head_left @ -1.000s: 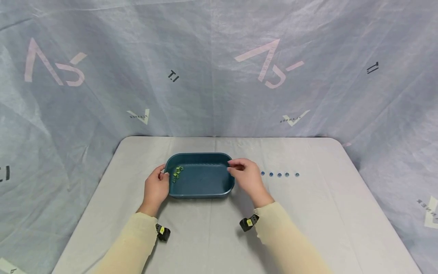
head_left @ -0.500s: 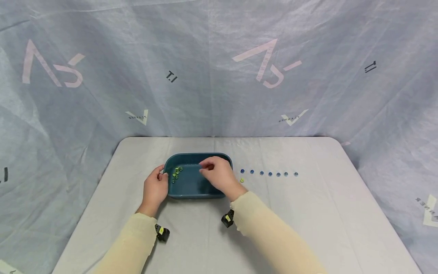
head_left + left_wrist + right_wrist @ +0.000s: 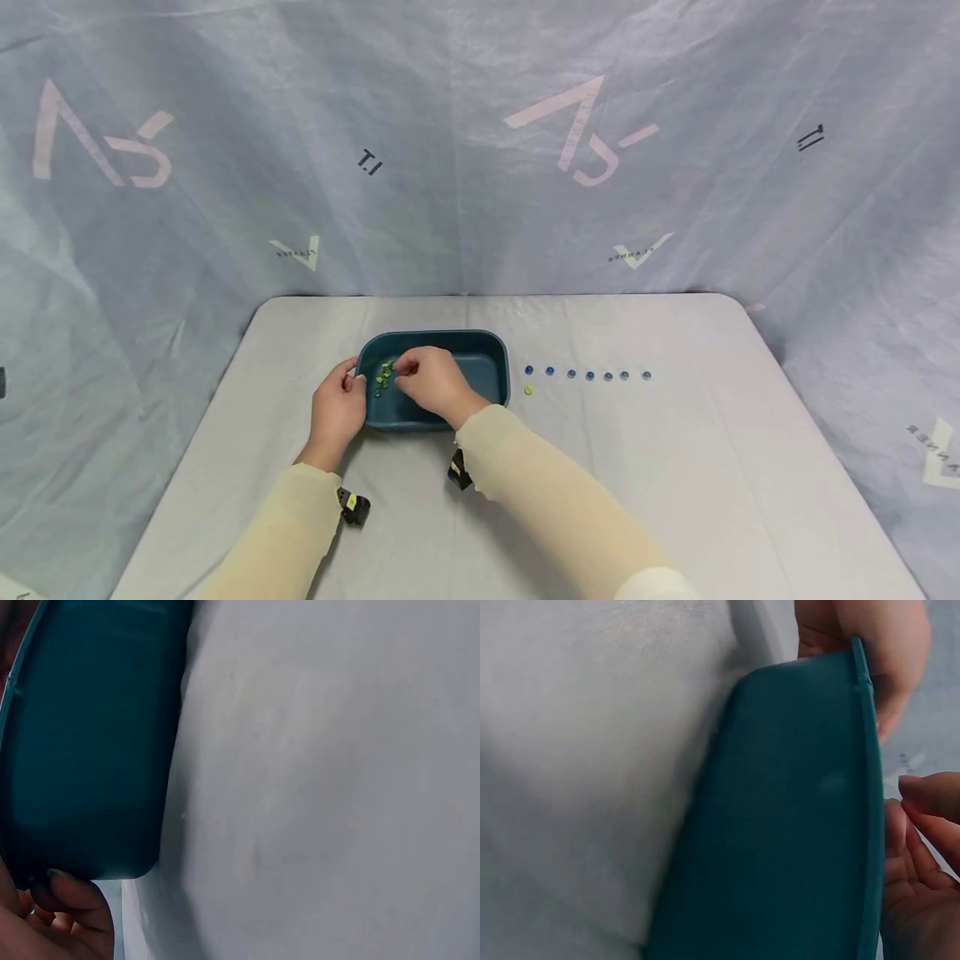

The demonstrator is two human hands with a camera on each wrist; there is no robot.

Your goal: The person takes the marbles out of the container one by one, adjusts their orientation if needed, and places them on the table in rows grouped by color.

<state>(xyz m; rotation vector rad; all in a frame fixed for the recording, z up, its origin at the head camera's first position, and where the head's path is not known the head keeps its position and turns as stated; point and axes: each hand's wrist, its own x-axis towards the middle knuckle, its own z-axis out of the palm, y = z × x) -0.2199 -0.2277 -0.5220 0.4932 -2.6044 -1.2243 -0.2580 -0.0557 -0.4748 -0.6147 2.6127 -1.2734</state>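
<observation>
Head view: left hand [image 3: 337,410] gripped the left end of the teal tray [image 3: 482,375], round-cornered. Green beads [image 3: 382,377], small and shiny, lay inside at left; right hand [image 3: 432,381] hung just beside them, thumb and forefinger slightly parted. Free tray floor right of that hand. Past right rim: yellow-green bead [image 3: 528,389], blue bead row [image 3: 590,375], then open table [image 3: 720,467]. Wrist views showed smooth outer wall, beads hidden.

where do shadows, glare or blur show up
Head view: soft shadow beneath the cream fabric right sleeve; left wrist view: dim, shadow running alongside the teal rectangular tray on the off-white cloth; right wrist view: faint pale spot on the tray's side, cloth looking blurred.
</observation>
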